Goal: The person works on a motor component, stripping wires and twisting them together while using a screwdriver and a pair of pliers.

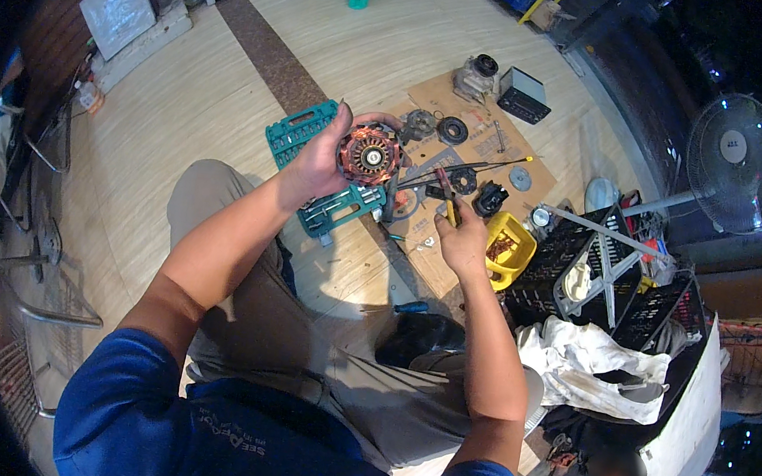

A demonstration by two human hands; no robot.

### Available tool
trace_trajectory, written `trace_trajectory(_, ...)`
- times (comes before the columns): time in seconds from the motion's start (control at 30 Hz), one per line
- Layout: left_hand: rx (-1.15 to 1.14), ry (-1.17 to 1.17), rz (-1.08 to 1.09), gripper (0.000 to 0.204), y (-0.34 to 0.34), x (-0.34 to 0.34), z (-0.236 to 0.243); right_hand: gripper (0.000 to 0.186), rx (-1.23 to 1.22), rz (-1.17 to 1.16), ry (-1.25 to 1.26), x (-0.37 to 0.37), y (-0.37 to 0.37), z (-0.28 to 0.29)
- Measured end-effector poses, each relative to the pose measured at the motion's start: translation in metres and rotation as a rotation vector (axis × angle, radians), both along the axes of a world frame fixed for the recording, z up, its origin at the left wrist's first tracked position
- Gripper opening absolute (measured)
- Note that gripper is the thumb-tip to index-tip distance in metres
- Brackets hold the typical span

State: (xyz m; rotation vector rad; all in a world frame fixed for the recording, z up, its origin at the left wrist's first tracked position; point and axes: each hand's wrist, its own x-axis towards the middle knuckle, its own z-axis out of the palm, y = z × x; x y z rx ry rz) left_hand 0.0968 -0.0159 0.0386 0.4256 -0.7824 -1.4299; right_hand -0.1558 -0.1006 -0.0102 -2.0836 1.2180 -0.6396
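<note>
Left hand [320,160]: it is raised over the floor and closed around a round motor stator [368,154] with copper windings; the fingers hold the rim, and the open face with the centre bearing looks up to the camera.
Right hand [462,239]: it is closed on the handles of pliers [444,198] with yellow grips; the tip of the tool points to the edge of the stator and seems to touch it, but I cannot tell this for sure.
Place of the stator: in the air, in the left hand only, above the teal socket set case [315,163] and near the cardboard sheet [486,152].
Risk for windings: I think the metal tip can slip and scratch the thin copper wire, because the stator has no support except the palm.
Risk of dropping: the grip is only at one side of the rim, so a hard push of the pliers may turn the stator out of the fingers and it falls on the wooden floor [194,82].
Risk for small parts: gears and discs lie loose on the cardboard, and the yellow tub [510,248] is just beside the right wrist; a fast elbow may scatter them.
</note>
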Motion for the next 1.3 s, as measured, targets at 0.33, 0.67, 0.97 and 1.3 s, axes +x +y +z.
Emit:
trace_trajectory(0.33, 0.023, 0.013, 0.018, 0.078, -0.001, 0.003, -0.005, 0.056, 0.159, 0.079, 0.36, -0.027, -0.013, -0.117)
trace_trajectory(0.67, 0.058, 0.038, 0.053, 0.071, -0.007, 0.01, -0.024, 0.06, 0.346, 0.115, 0.939, -0.064, -0.011, -0.19)
trace_trajectory(0.97, 0.33, 0.094, 0.086, 0.065, -0.021, 0.02, -0.059, 0.062, 0.438, -0.043, 0.876, -0.045, 0.025, -0.254)
trace_trajectory(1.3, 0.506, -0.051, 0.163, 0.043, -0.034, 0.04, -0.112, 0.051, 0.279, -0.096, 0.889, -0.043, 0.018, -0.276)
